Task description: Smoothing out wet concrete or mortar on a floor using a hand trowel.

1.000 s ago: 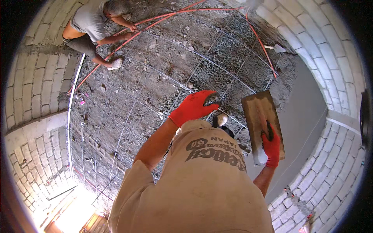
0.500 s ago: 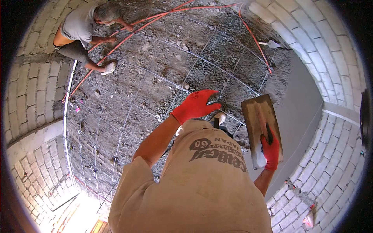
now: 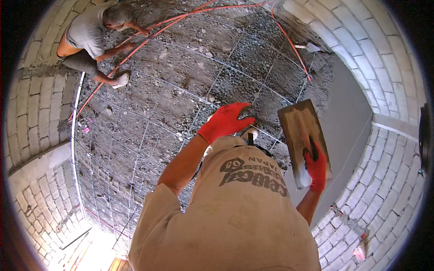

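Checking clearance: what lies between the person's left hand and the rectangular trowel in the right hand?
In the head view, gravelly ground with a thin pale bar running across it shows between the left hand and the rectangular trowel.

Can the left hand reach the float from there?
Probably yes: the left hand looks empty and nothing seems to block its way to the float, though the right hand grips it.

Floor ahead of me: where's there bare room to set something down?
The smooth grey strip between the float in your right hand and the right-hand block wall looks mostly bare, though perhaps wet. Left of the float is crowded: wire grid, gravel, orange hoses and a co-worker.
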The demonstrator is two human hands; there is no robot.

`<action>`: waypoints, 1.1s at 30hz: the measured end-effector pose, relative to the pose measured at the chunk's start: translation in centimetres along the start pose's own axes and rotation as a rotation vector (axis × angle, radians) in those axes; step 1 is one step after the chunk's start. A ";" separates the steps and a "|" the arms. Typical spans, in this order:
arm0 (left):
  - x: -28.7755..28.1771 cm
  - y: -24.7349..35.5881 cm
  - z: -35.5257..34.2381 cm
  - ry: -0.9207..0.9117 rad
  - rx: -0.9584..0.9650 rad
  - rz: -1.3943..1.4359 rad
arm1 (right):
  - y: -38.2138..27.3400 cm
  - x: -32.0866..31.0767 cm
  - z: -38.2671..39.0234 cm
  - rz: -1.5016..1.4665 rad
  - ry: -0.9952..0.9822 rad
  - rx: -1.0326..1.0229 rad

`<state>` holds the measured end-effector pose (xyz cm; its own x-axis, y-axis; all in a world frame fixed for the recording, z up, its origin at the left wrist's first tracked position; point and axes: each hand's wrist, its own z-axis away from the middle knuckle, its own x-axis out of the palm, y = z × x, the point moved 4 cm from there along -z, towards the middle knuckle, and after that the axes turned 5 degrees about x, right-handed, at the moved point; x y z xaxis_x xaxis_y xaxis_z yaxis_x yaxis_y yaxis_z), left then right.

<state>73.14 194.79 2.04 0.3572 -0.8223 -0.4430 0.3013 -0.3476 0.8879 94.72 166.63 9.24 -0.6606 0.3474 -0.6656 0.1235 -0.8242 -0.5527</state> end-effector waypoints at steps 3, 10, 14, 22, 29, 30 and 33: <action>0.4 -0.1 0.0 0.004 -0.012 -0.014 | 0.0 0.0 -0.5 0.005 -0.041 -0.088; 1.0 0.6 -0.3 -0.008 -0.027 -0.012 | -0.3 -0.3 -0.1 -0.037 -0.009 -0.042; 1.3 0.7 -0.3 -0.009 0.000 -0.048 | -0.7 -0.4 0.4 -0.030 -0.005 0.022; 1.3 1.6 -0.6 -0.097 -0.074 -0.035 | -1.4 -0.6 0.5 -0.018 -0.001 0.022; 1.3 2.0 -0.5 -0.131 -0.098 -0.051 | 0.5 -1.0 -0.5 0.067 0.016 -0.143; 1.4 1.9 -0.4 -0.129 -0.100 -0.052 | 0.4 -1.0 -0.5 0.067 0.014 -0.144; 1.4 1.7 -0.2 -0.109 -0.089 -0.063 | 0.4 -0.8 -0.6 0.035 0.003 -0.106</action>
<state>74.36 193.18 2.96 0.2385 -0.8459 -0.4770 0.3987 -0.3626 0.8424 95.73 166.29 9.31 -0.6525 0.3203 -0.6868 0.2247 -0.7838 -0.5790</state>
